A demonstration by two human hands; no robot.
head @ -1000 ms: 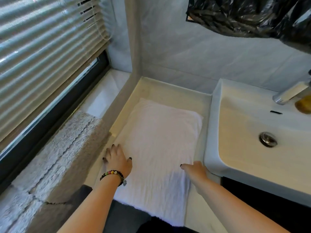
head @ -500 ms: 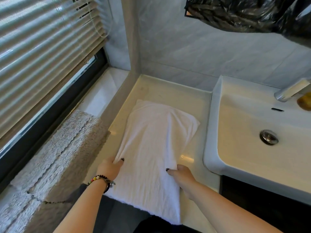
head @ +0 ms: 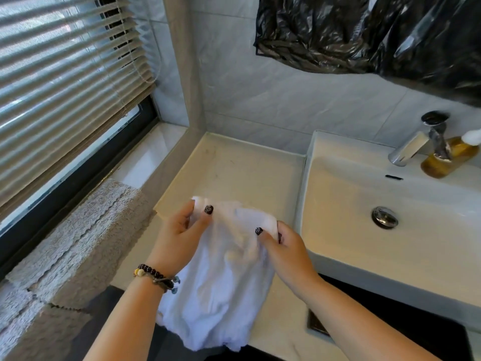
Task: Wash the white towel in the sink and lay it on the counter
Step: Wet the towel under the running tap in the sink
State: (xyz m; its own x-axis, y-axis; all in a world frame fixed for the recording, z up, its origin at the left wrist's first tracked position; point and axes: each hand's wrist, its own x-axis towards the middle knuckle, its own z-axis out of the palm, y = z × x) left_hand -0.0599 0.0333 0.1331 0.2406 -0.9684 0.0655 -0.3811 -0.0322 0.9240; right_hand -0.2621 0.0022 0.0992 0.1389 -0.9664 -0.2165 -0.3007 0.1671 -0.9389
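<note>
My left hand (head: pixel 179 230) and right hand (head: pixel 282 243) each pinch a top corner of the white towel (head: pixel 221 282), which hangs over the counter (head: pixel 242 173) edge; I judge it best carried clear, bunched, into the sink (head: pixel 351 194).

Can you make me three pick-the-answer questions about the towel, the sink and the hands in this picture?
1. Where is the sink?
A. right of the counter
B. under the window
C. on the floor

2. What colour is the towel?
A. blue
B. white
C. black

3. What are the hands doing?
A. lying flat
B. turning the tap
C. both pinching the towel's top edge

Answers: 1 A, the basin sits along the counter's right side. 2 B, the cloth is plain white. 3 C, the left hand and right hand each grip an upper corner, the rest hanging down.
</note>
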